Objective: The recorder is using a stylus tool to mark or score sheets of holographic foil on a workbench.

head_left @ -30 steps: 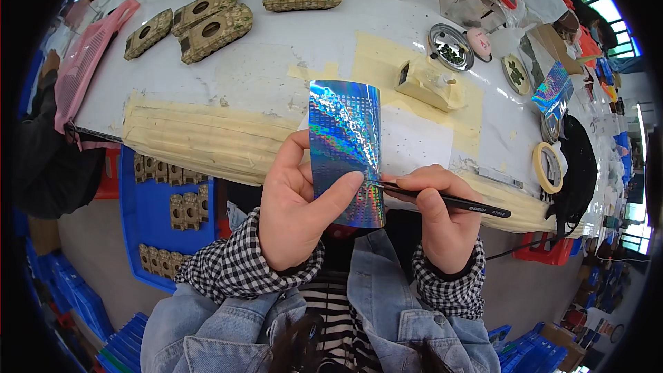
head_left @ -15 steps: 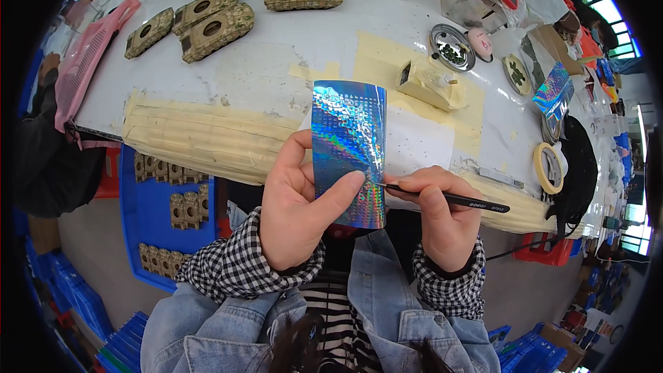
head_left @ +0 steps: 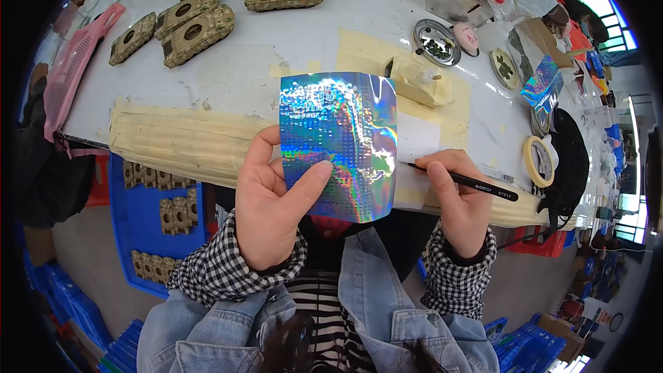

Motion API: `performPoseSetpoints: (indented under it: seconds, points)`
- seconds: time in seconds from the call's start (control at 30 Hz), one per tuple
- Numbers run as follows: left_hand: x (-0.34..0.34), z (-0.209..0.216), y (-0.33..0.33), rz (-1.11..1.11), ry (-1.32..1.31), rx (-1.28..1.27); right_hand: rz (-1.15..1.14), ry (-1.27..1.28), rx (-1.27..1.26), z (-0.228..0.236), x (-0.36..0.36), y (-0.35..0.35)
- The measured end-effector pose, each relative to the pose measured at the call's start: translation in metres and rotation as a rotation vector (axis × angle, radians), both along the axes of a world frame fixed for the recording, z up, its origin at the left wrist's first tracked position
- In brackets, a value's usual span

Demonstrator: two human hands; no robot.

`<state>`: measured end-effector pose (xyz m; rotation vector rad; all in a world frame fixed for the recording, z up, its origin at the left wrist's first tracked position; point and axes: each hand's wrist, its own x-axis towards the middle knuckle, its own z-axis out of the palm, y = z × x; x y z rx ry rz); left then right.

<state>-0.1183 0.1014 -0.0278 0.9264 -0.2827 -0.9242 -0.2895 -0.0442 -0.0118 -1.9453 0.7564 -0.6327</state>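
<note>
My left hand grips a shiny holographic sticker sheet by its left side, thumb lying on the front. Rows of small marks cover much of the sheet. Its right part is smoother and catches the light. Just right of the sheet, my right hand pinches slim black tweezers. Their tip points left toward the sheet and stands apart from its edge. Whether a tiny piece sits at the tip is too small to tell.
Camouflage-patterned model hulls stand at the table's back left, and more lie in a blue tray lower left. A round metal dish of small green parts, a taped block and a masking tape roll are to the right.
The sheet has turned to face me more fully and shows wider. My right hand with the tweezers has drawn away to the right, its tip leaving the sheet.
</note>
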Motion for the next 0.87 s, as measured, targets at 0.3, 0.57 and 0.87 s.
performPoseSetpoints:
  seconds: [0.3,0.57,0.87]
  points:
    - [0.001,0.000,0.000,0.014,-0.001,0.009,-0.043,-0.005,-0.080,-0.001,0.003,0.001]
    - [0.000,0.001,0.000,0.002,-0.003,0.011,-0.049,-0.177,-0.050,0.004,0.000,0.006]
    - [-0.002,0.001,0.001,-0.069,-0.053,0.048,0.256,-0.192,-0.050,0.013,0.015,0.030]
